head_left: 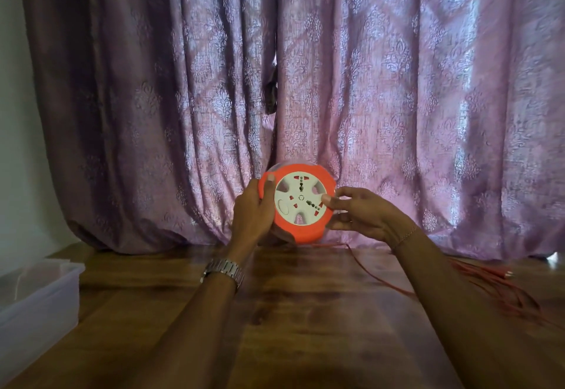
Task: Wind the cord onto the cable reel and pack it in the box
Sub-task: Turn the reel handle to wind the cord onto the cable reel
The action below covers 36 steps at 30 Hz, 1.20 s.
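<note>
An orange cable reel (pixel 301 232) with a white socket face is held upright above the wooden table, facing me. My left hand (pixel 252 216) grips its left rim, thumb on the orange edge. My right hand (pixel 356 213) holds the right side, thumb pressed on the white face. An orange cord (pixel 371 272) runs from under the reel down and to the right across the table into a loose pile (pixel 501 281) at the right edge, where the plug end lies. A clear plastic box (pixel 39 294) stands at the left.
A purple patterned curtain (pixel 305 83) hangs right behind the reel and reaches the table top. The wooden table (pixel 275 312) spreads toward me. A pale wall shows at the far left.
</note>
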Tool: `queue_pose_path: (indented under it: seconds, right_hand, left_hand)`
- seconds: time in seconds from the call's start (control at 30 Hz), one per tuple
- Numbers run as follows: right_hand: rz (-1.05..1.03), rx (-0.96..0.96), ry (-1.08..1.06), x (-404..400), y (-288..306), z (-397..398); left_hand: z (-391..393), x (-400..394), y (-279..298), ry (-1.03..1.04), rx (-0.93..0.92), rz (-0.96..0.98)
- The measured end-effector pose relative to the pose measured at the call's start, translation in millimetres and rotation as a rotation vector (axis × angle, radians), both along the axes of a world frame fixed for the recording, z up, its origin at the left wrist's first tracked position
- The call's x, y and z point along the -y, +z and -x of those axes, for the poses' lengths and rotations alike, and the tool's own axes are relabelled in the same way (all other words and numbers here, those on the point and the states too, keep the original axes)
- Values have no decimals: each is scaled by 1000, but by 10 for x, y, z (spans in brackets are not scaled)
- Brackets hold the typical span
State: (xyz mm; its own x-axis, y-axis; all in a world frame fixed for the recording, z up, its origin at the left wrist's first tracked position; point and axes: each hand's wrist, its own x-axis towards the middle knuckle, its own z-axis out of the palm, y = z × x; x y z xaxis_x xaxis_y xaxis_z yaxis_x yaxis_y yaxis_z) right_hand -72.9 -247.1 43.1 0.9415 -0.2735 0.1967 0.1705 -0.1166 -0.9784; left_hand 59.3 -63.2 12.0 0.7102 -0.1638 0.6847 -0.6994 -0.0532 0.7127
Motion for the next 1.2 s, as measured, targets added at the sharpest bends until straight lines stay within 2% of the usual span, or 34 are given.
queue_pose_path:
  seconds: [0.07,0.23,0.3,0.37,0.53,0.7,0.87,0.97,1.2]
  right_hand:
    - [113,50,-49,-13,25,43]
    - [837,394,-457,-133,154,132]
    - [941,545,-475,-181,252,195]
    - [1024,609,-405,-243,356,261]
    - [1419,506,-165,-443,336,257]
    - [1713,399,-230,-561,236,147]
    - [1804,407,-293,-634,218,131]
    - [1787,444,-366,-687,211,166]
    - [1692,350,-562,-766,189,188]
  left_hand:
    - [-4,13,-13,-9,-8,41]
    - [-70,37,-29,-50,-67,196]
    - [-100,45,-41,-68,-39,179]
    - [-112,50,-50,-77,3,164]
    - [-77,75,-1,-84,57,136]
    - [-36,62,43,-73,92,83]
    - [-22,39,87,-113,124,63]
    - [-39,13,105,-99,145,87]
    - [-20,-10,164,-86,150,122]
